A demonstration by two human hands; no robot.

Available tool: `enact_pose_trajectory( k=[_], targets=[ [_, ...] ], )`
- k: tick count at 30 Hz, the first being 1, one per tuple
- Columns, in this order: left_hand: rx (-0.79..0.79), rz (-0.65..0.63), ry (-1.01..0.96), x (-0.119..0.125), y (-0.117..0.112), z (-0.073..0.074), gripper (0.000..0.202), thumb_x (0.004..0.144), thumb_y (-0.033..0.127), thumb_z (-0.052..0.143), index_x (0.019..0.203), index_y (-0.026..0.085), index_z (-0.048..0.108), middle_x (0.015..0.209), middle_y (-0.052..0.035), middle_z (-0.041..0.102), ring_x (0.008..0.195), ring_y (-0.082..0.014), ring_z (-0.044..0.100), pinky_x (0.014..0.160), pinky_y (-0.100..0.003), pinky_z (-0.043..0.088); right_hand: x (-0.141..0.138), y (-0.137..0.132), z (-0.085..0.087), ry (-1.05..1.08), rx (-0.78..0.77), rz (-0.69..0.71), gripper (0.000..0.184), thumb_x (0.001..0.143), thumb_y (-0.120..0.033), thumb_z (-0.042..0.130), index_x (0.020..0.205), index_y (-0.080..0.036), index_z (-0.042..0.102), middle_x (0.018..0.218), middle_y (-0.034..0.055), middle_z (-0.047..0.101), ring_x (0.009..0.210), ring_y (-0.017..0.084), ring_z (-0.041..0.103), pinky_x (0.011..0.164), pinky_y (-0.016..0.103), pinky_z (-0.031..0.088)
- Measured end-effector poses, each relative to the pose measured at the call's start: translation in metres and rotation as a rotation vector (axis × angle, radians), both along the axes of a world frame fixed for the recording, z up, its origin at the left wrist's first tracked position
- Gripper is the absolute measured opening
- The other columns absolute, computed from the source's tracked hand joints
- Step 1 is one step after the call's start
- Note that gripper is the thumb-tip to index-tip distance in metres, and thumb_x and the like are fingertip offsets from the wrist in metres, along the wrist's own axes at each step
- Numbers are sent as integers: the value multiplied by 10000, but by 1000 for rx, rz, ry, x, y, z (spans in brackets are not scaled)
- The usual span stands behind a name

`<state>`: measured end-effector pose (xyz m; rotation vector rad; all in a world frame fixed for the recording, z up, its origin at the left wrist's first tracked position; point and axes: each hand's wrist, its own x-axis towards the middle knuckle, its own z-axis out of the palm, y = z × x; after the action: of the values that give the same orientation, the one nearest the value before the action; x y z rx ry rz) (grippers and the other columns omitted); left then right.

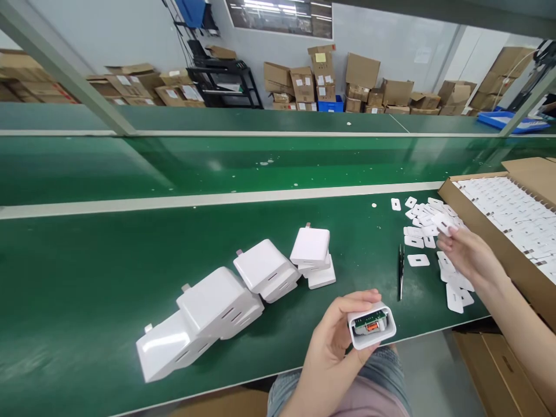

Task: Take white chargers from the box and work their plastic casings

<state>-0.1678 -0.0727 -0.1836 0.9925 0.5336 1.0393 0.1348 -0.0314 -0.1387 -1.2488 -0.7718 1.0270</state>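
Note:
My left hand [341, 341] is wrapped round a white charger housing [388, 336]. Its open end faces me, showing a green circuit board and an orange part inside. Over at the right, my right hand [471, 255] pinches a small white cover plate [443, 223] with a slot in it, just above a loose pile of similar plates [428, 217]. More plates [454, 289] lie under and in front of that hand. Between the two hands, black tweezers [400, 272] rest on the green bench.
White chargers are stacked in a slanting row [212, 301] left of centre, ending in a smaller stack [310, 246]. A carton [482, 211] of white parts stands at the right edge. A pale strip [217, 200] crosses the bench. Cardboard boxes [304, 84] line the back wall.

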Motion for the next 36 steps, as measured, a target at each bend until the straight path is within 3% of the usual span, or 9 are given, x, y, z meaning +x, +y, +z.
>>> enact_pose_trajectory(
  k=[5,8,10,12,17,22,27,31,36],
  targets=[
    [-33,39,28,-2,1,0,193,845,212,768,1027,250,712,1225,-97,682,1307,-320,570,999,-440,572,-50,-14,-2,-6,-18,191,278,736,-447,861,775,-210,720,610,-36,445,564,111,428,502,255,410],
    [-56,61,30,-3,0,0,184,842,232,774,1014,238,708,1224,-109,675,1312,-325,561,998,-443,572,-66,-18,-3,-52,-15,257,311,785,-462,821,989,-237,753,612,-35,502,521,120,470,467,261,401],
    [-56,78,29,-3,0,-2,194,837,251,781,1014,231,706,1219,-116,673,1310,-329,560,997,-448,573,-72,-22,-4,-130,9,297,311,839,-452,779,1076,-252,759,684,-12,578,531,117,517,492,268,448],
    [-58,93,35,-4,0,-3,200,832,266,786,1011,230,704,1211,-117,675,1304,-329,563,999,-451,571,-77,-27,-4,-212,50,362,242,887,-428,738,1041,-250,790,816,27,643,579,109,566,560,274,513],
    [-100,99,91,-4,0,-3,210,822,284,793,1002,224,702,1223,-113,674,1247,-308,609,991,-416,570,-91,-40,-2,-285,166,536,271,891,-340,752,1158,-296,767,1008,63,674,762,141,643,600,239,573],
    [-95,86,128,-2,-1,3,190,822,278,788,983,228,699,1215,-95,687,1148,-245,668,929,-311,575,-103,-52,5,-582,327,519,328,961,-281,669,1287,-316,682,1051,69,659,916,177,665,740,268,600],
    [-172,145,144,-1,-5,10,216,797,303,806,978,228,714,1211,-98,709,1200,-263,645,944,-308,559,-111,-58,10,-892,463,566,394,1011,-206,553,1388,-320,561,1049,69,607,949,185,628,811,299,591],
    [-85,106,125,-3,-7,2,240,822,286,782,1046,240,708,1247,-106,696,1156,-256,672,906,-300,577,-117,-56,7,-927,484,606,350,1009,-231,558,1352,-300,571,1089,82,574,1052,209,586,881,345,570],
    [19,17,6,-5,-6,-3,302,870,301,727,1169,281,694,1319,-94,672,1197,-271,658,960,-325,558,-122,-55,1,-875,493,653,354,1004,-261,576,1355,-301,564,1150,86,579,1128,222,567,935,373,546]
  ],
)
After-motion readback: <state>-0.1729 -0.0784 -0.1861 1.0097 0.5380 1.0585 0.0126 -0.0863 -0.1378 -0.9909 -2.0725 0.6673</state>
